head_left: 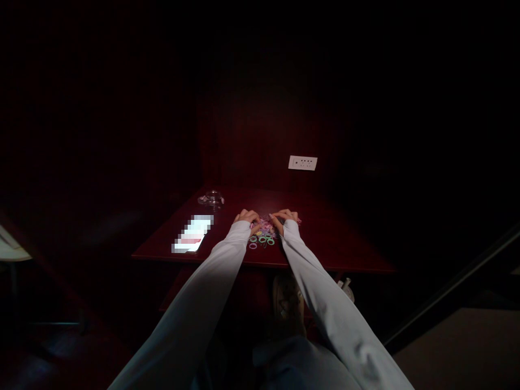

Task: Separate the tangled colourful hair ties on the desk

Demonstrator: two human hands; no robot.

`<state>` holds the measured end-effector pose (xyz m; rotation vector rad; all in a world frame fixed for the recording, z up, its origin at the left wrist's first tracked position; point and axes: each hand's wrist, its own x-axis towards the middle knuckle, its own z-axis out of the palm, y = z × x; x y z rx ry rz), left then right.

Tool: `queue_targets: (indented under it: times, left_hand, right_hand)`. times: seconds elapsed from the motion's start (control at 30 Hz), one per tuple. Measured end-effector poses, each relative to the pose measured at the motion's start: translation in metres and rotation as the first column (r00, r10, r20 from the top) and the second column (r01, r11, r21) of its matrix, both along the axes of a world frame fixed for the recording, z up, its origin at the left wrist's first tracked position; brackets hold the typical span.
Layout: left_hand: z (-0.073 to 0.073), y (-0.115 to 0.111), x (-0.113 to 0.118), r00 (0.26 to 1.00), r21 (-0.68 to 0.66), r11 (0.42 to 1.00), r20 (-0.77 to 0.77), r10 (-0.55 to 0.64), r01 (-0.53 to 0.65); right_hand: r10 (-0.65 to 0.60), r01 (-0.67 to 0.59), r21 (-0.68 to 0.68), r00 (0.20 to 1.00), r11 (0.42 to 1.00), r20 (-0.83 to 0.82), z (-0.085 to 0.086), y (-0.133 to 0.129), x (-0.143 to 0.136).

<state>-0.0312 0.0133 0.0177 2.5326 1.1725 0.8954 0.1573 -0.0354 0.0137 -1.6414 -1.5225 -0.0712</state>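
Note:
A pile of small coloured rings (266, 228), pink, purple, yellow and green, lies on the dark red table (325, 246). My left hand (247, 216) rests at the pile's left side, its fingers bent over the rings. At the right side my right hand (285, 218) reaches in, thumb and fingers apart and pointing toward the pile. Green rings and a pale one lie loose in front of the pile, between my wrists. Whether either hand has picked up a ring is too small to tell.
A lit phone (193, 234) lies on the table's left part. Behind it stands a clear container (214, 199) with small pale items beside it. A white socket plate (303, 163) is on the back wall. The table's front edge runs below my forearms.

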Motion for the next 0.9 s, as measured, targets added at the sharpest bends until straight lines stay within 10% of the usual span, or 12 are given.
queue_targets:
  times: [0.13,0.3,0.9]
  left_hand:
    - [-0.004,0.001,0.0,1.0,0.03,0.999,0.026,0.016,-0.017]
    - [-0.006,0.002,0.001,1.0,0.032,0.999,0.022,0.02,-0.021]
    - [-0.002,-0.005,0.006,0.99,0.018,0.992,0.063,0.124,-0.126]
  right_hand:
    - [-0.273,0.27,-0.046,0.948,0.962,-0.163,0.002,0.0,0.017]
    - [-0.637,0.622,-0.138,0.744,0.771,-0.202,0.005,-0.009,0.058]
    - [-0.649,0.634,-0.137,0.743,0.761,-0.164,-0.008,-0.006,0.079]
